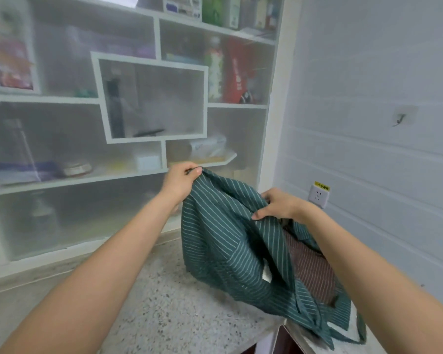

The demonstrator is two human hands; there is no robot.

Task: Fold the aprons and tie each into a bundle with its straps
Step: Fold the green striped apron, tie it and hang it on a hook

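Both hands had hold of the dark green cotton apron with thin white stripes (223, 241): the left hand (183, 181) pinched a bunched edge of the cloth between thumb and curled fingers at the garment's highest point, and the right hand (281, 204) gripped a gathered fold lower down, at about four o'clock from the left, thumb pressed along the fabric and fingers wrapped over it. The lifted hold looked meant to let the cloth hang free of the speckled grey stone countertop (164, 302) so that its edges and straps could be found and straightened before any fold was made; that is a judgement, as the apron was bunched and unfolded, with no bundle begun. Its lower part trailed down to the counter at five o'clock from the hands, draped over the counter's right corner. Under it, at about five o'clock from the right hand, lay a brown striped cloth (315, 274), probably a second apron waiting its turn. A narrow green strap end (357, 339) hung past the counter edge. Both forearms reached forward from the lower corners, bare and nearly straight, the left wrist raised and bent inward, the right wrist lower and turned palm down. Behind stood white wall shelves behind a frosted panel (154, 98), and a white wall socket (319, 196) sat at three o'clock from the right hand.
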